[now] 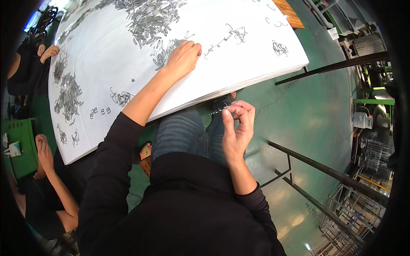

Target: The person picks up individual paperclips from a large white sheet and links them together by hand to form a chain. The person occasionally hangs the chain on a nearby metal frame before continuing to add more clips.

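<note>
My left hand [183,59] reaches over the white table, fingers curled down at the edge of a pile of small grey metal pieces [164,54]. Its fingertips are partly hidden, so I cannot make out what is between them. Off the table's front edge, above my lap, my right hand [240,132] is closed in a pinch. Thumb and forefinger hold a short chain of small metal links [216,111], which extends to the left of the fingertips. Right of my left hand lies a strung line of wire pieces [218,45], ending near a cluster of bent wire hooks [237,34].
A large heap of metal pieces [149,21] covers the table's far part. Wire hooks [122,98] lie on the left and another tangle [279,48] on the right. Other people's hands [51,52] are at the left. Dark metal bars [324,166] stand over the green floor.
</note>
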